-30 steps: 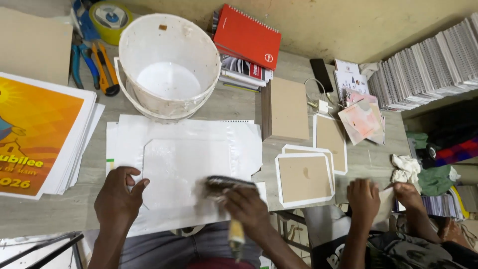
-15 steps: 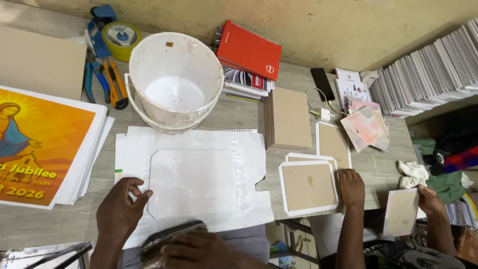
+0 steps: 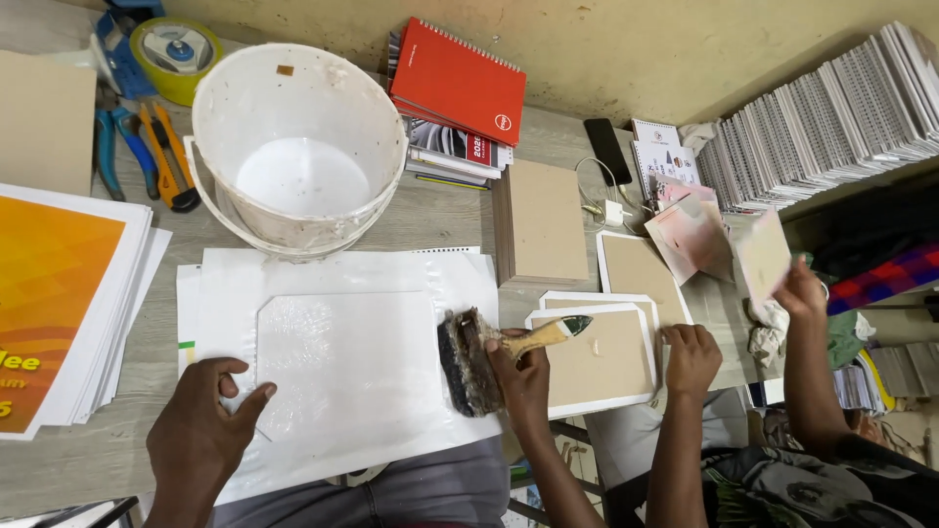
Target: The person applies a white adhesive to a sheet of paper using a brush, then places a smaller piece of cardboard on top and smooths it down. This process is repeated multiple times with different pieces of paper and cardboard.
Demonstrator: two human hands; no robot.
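Observation:
My right hand [image 3: 523,376] grips a wide glue brush [image 3: 468,360] by its wooden handle, the bristles lying on the right edge of a white cover sheet [image 3: 342,352] with clipped corners. That sheet is wet with glue and lies on white backing paper [image 3: 460,279]. My left hand [image 3: 201,430] presses the sheet's lower left corner with spread fingers. A white bucket [image 3: 298,147] with white glue in it stands just behind the sheet.
A co-worker on my right has one hand [image 3: 693,357] on covered brown boards [image 3: 602,357] and lifts a small board [image 3: 763,256] with the other hand. A stack of printed orange posters [image 3: 59,293] lies left. Pliers, cutter and tape sit far left. Red notebooks [image 3: 458,83] and spiral-bound stacks [image 3: 831,117] line the back.
My right hand has swung the brush from the sheet's near edge up to its right edge. The co-worker has raised the small board from low right to over the table.

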